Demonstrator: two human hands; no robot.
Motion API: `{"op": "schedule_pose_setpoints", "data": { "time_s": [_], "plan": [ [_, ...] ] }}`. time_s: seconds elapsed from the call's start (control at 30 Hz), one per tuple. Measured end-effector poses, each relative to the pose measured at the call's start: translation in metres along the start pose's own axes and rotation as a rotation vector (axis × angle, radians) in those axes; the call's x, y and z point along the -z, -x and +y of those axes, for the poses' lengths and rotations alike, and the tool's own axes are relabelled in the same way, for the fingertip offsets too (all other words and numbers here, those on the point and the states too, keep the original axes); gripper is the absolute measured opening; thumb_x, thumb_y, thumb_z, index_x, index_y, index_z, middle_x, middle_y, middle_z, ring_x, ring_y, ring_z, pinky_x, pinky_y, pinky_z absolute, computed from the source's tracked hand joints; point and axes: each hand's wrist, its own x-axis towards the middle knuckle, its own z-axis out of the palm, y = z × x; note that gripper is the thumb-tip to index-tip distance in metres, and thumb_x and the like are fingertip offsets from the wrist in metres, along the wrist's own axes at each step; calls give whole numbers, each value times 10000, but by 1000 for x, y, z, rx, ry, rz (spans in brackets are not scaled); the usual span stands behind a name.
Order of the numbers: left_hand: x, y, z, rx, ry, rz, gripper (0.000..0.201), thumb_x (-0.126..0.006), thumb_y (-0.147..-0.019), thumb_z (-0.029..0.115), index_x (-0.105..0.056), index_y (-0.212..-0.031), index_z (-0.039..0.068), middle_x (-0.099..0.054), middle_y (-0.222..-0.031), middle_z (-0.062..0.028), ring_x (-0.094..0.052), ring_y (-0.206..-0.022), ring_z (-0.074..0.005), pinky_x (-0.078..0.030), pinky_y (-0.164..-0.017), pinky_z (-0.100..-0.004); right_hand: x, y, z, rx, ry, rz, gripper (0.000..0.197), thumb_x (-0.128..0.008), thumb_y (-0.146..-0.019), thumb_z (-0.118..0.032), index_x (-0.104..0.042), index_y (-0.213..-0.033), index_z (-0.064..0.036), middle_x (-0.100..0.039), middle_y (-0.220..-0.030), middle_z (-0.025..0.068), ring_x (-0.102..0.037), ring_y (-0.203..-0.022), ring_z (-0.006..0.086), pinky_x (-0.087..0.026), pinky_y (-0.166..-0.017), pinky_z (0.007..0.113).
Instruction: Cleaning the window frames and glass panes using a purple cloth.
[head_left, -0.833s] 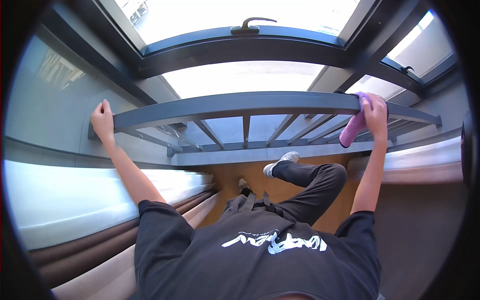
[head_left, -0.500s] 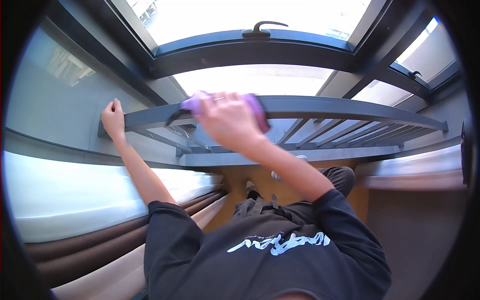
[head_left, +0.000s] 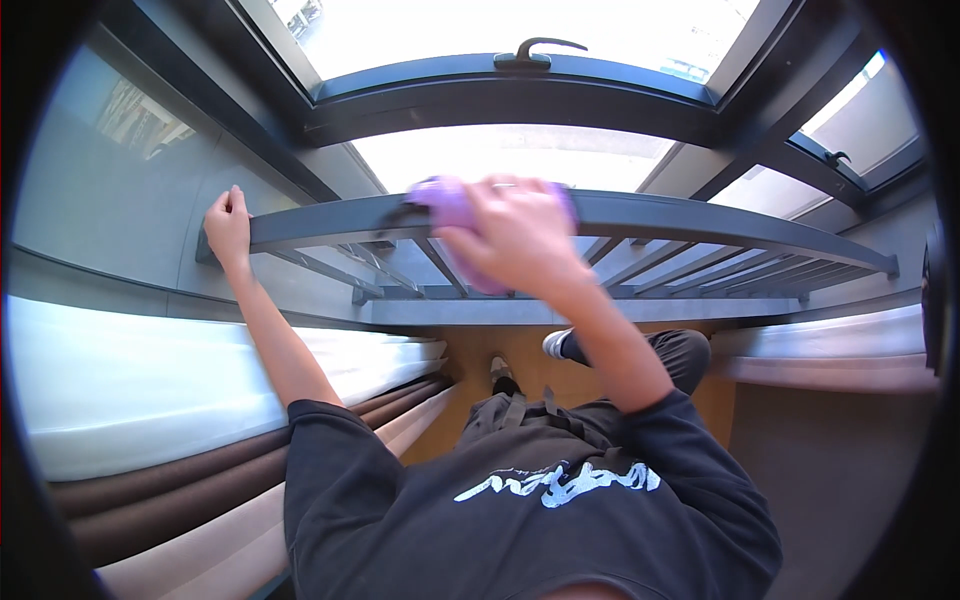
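A crumpled purple cloth (head_left: 455,207) with a dark edge is under my right hand (head_left: 520,225), whose fingers are curled over it. The cloth lies against the top bar of a dark grey metal railing (head_left: 660,218), left of its middle, and hangs partly down the near side. Motion blurs both the hand and the cloth. My left hand (head_left: 229,228) is closed at the railing's left end, close to the wall. Its curled fingers hide whatever may be inside them.
Behind the railing stands a dark-framed window (head_left: 520,118) with a handle (head_left: 535,52). Slanting bars (head_left: 715,268) run below the top rail. White and brown curtains (head_left: 150,390) hang at my left, pale ones (head_left: 820,350) at my right. My feet stand on a wood-coloured floor (head_left: 440,415).
My right hand has slid to the right along the top bar with the purple cloth. The left hand has stayed at the railing's left end.
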Motion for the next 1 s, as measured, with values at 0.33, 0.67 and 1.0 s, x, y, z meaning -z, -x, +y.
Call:
{"op": "schedule_pose_setpoints", "data": {
  "time_s": [0.33,0.67,1.0],
  "plan": [
    [-5,1,5,27,14,-9,409,-514,-932,336,-529,-673,19,-515,-549,-84,-498,-533,-204,-401,-595,-330,107,112,191,-440,11,38,509,-531,-908,-462,-643,-1081,4,-642,-1035,186,-592,-999,340,-379,-969,414],
    [-2,4,3,57,-20,24,401,-533,-927,309,-524,-661,10,-477,-530,-72,-481,-511,-173,-391,-572,-321,60,16,90,-213,-415,-213,300,-645,-863,-323,-689,-1037,-82,-679,-880,131,-653,-773,259,-497,-728,355],
    [-7,-2,11,73,-17,-34,395,-528,-924,325,-583,-686,14,-541,-543,-84,-531,-523,-197,-413,-592,-336,-75,-114,-114,116,-260,-15,319,-567,-928,-379,-672,-954,-79,-692,-868,110,-689,-814,265,-530,-708,367]
  ]
}}
